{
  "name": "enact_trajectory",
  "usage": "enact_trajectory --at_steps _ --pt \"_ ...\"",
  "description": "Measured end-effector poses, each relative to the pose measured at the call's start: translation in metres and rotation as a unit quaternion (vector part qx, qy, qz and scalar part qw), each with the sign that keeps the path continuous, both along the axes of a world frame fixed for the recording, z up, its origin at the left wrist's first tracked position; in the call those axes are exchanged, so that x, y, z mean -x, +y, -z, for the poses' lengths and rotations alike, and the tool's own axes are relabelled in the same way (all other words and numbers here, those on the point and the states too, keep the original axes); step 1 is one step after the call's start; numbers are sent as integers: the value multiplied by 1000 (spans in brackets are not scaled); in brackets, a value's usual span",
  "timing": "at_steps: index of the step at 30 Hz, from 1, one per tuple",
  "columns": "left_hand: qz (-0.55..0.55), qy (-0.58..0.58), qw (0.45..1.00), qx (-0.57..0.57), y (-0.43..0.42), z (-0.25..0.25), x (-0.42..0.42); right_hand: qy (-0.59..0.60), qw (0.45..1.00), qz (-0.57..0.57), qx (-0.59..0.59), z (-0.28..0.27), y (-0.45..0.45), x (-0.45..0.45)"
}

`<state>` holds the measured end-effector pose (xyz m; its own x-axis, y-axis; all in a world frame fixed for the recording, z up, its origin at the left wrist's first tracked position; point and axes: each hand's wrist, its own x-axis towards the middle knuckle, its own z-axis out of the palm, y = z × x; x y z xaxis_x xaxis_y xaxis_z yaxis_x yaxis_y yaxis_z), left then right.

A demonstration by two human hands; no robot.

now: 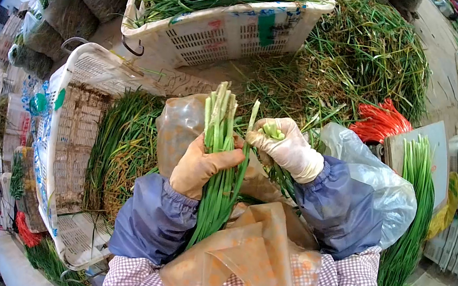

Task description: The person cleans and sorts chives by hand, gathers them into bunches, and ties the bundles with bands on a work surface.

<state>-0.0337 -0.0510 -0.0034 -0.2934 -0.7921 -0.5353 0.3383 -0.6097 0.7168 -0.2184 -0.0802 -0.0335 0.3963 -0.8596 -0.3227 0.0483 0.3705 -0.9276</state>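
My left hand (202, 165), in a tan glove, is wrapped round a bunch of garlic chives (213, 190). Their pale cut ends point up and away from me; the green leaves hang toward my lap. Close by on the right, my right hand (284, 148), in a white glove, is closed on a few more chives (272, 130), with their cut ends showing above the fingers. A single stalk (250, 128) stands between the two hands, by the right fingertips. A translucent plastic apron (259, 258) covers my lap below.
Ahead stands a white crate (220, 39) full of chives. A tipped white crate (77, 116) on the left has loose leaves beside it. Leaf scraps (370, 52) are heaped at the far right, near red ties (381, 120). Trimmed chives (411, 227) lie beside a board on my right.
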Motion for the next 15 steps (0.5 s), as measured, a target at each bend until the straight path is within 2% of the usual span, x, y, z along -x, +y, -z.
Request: enact_trajectory --at_steps 4,6,10,12,14,15 --pt "-17 -4 999 -34 -2 -4 5 -29 998 -46 22 1 -2 11" --pt "-17 22 999 -40 -1 -1 6 -20 998 -65 8 -2 -4 18" --pt "-17 14 999 -38 0 8 4 25 994 -94 52 0 -2 21" --pt "-13 7 999 -33 -1 5 5 105 958 -15 266 15 1 14" --pt "-3 -1 1000 -26 -2 2 5 143 943 17 300 19 -3 18" --pt "-3 -1 1000 -26 -2 3 4 102 930 108 337 38 -16 31"
